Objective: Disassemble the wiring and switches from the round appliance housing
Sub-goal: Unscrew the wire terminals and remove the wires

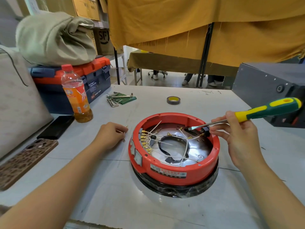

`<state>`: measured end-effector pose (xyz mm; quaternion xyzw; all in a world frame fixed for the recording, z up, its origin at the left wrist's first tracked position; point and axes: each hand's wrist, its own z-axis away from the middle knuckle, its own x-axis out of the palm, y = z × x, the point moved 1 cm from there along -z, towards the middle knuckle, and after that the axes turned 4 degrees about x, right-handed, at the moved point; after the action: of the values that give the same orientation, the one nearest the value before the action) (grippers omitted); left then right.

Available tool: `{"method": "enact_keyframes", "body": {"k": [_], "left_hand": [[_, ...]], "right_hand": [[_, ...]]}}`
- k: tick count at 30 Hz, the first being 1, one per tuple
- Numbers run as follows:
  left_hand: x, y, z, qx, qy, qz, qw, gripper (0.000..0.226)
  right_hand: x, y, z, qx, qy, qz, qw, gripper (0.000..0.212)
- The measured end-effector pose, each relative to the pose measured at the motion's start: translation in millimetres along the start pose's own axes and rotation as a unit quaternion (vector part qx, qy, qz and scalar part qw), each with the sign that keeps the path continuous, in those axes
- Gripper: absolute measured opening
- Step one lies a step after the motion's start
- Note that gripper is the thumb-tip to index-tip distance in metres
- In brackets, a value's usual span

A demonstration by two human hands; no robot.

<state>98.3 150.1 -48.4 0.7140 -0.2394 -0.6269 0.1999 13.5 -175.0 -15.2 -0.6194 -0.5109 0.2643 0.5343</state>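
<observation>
Mid-desk sits the round red plastic housing [173, 169], still wired. The left hand [109, 135] pinches a loose white wire [123, 131]; the right hand [237, 138] grips the yellow-green screwdriver [267, 109] and black connector [206, 131]. Next, likely: pry it free.

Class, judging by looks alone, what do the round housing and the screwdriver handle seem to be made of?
Round housing: probably moulded plastic, glossy red, with smooth rounded edges and soft highlights. Screwdriver handle: seemingly rubbery plastic, matt yellow and green in moulded two-colour zones.
</observation>
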Motion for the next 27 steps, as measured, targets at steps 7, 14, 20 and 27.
{"method": "enact_keyframes", "body": {"k": [7,14,20,27], "left_hand": [[6,-2,1,0.005,0.016,0.016,1.0,0.015],[-10,41,9,0.08,0.146,0.043,0.985,0.016],[-2,119,39,0.293,0.016,0.024,0.956,0.017],[34,161,42,0.313,-0.114,0.007,0.943,0.02]], "right_hand": [[0,0,0,-0.008,0.006,0.005,1.0,0.038],[-3,-3,-3,-0.019,0.029,-0.003,0.999,0.024],[-10,-12,-7,-0.052,0.047,0.016,0.997,0.019],[-16,-17,-7,-0.088,0.046,0.074,0.992,0.022]]}}
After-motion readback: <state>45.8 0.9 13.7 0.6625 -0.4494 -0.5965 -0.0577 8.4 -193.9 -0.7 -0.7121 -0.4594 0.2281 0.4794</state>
